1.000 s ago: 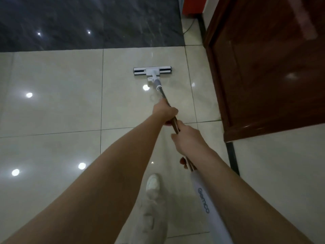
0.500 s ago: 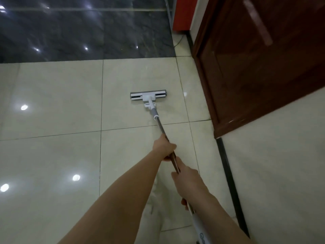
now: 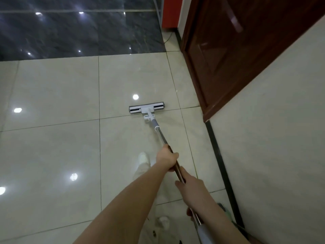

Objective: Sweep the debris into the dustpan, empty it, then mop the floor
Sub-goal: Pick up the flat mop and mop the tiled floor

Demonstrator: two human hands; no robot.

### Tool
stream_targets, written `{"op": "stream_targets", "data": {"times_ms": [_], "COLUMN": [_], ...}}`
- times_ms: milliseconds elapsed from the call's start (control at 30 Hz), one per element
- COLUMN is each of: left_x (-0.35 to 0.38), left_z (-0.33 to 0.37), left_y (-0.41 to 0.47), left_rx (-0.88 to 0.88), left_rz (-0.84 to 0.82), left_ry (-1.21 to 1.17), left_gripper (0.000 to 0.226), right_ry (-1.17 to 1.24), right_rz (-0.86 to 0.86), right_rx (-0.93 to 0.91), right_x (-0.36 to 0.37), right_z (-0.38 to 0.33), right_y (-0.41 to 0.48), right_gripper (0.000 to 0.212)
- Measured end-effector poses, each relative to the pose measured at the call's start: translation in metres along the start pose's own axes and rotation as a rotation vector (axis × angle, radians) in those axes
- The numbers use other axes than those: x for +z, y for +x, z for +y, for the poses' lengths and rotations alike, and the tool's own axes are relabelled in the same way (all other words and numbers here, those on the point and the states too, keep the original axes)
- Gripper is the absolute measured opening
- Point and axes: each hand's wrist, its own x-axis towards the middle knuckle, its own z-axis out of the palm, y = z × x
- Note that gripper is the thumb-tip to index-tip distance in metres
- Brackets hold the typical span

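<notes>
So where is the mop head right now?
In the head view the mop head lies flat on the beige floor near centre, along a grout line, left of the lower corner of the brown door and apart from it.

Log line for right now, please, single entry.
phase: mopping | left hand: grips mop handle, ahead | right hand: grips it, behind | mop head: flat on floor, near door

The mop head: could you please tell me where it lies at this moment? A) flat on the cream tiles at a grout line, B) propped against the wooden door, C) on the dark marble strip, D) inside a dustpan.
A: the mop head lies flat on the cream tiles at a grout line, short of the dark marble and clear of the wooden door.
</notes>
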Motion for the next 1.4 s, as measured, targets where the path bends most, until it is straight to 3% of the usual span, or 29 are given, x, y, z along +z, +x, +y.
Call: {"op": "stream_targets", "data": {"times_ms": [233, 367, 633, 967, 1167, 1400], "left_x": [-0.015, -0.051, -0.169, -0.337, -0.38, -0.339], "left_z": [0.043, 0.095, 0.26, 0.437, 0.449, 0.403], "left_y": [0.066, 0.134, 0.332, 0.557, 0.592, 0.534], "left_rx": [0.058, 0.043, 0.049, 0.084, 0.035, -0.002], "left_rz": [0.068, 0.046, 0.071, 0.144, 0.164, 0.14], "left_ry": [0.112, 0.007, -0.013, -0.111, -0.042, 0.004], "left_gripper": [0.022, 0.023, 0.022, 0.023, 0.028, 0.032], "right_ry": [0.009, 0.018, 0.06, 0.022, -0.003, -0.115], "right_rz": [-0.015, -0.019, -0.052, -0.018, -0.019, -0.037], "right_rx": [0.005, 0.017, 0.098, -0.014, -0.005, -0.065], "right_x": [-0.033, -0.066, -0.177, -0.271, -0.256, -0.239], "right_z": [-0.032, -0.082, -0.26, -0.476, -0.521, -0.465], "right_y": [0.065, 0.135, 0.327, 0.571, 0.608, 0.537], "right_gripper": [0.054, 0.054, 0.058, 0.048, 0.057, 0.078]}}
